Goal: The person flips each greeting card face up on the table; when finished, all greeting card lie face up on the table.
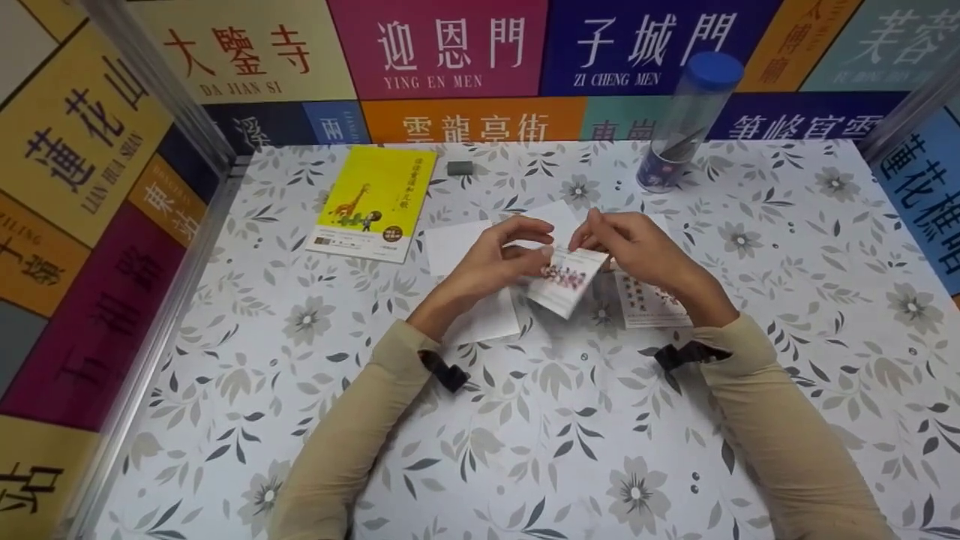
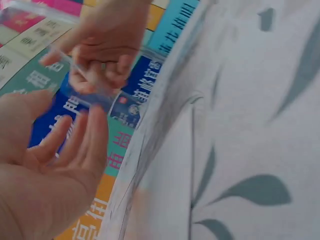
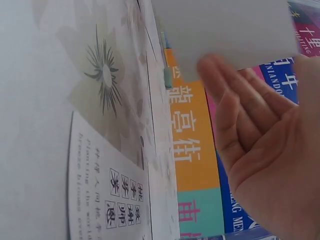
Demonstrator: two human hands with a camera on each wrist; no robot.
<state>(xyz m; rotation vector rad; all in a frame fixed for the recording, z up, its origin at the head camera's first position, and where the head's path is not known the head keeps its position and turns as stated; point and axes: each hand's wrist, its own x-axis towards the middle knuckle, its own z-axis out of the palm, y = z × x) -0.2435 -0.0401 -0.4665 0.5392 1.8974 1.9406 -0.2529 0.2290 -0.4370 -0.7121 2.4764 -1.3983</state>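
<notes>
A small white card with a coloured print is held tilted above the table, blurred by motion. My right hand pinches its upper edge; in the right wrist view the card's plain back stands over that hand's fingers. My left hand is at the card's left side, thumb overlapping its edge in the head view. In the left wrist view, the left hand has its thumb and fingers spread apart. Under the right wrist lies another printed card. White cards lie beneath the hands.
A yellow book lies at the back left, with a small dark grey block to its right. At the back right stands a clear tube with a blue lid. Printed panels border the flowered tabletop.
</notes>
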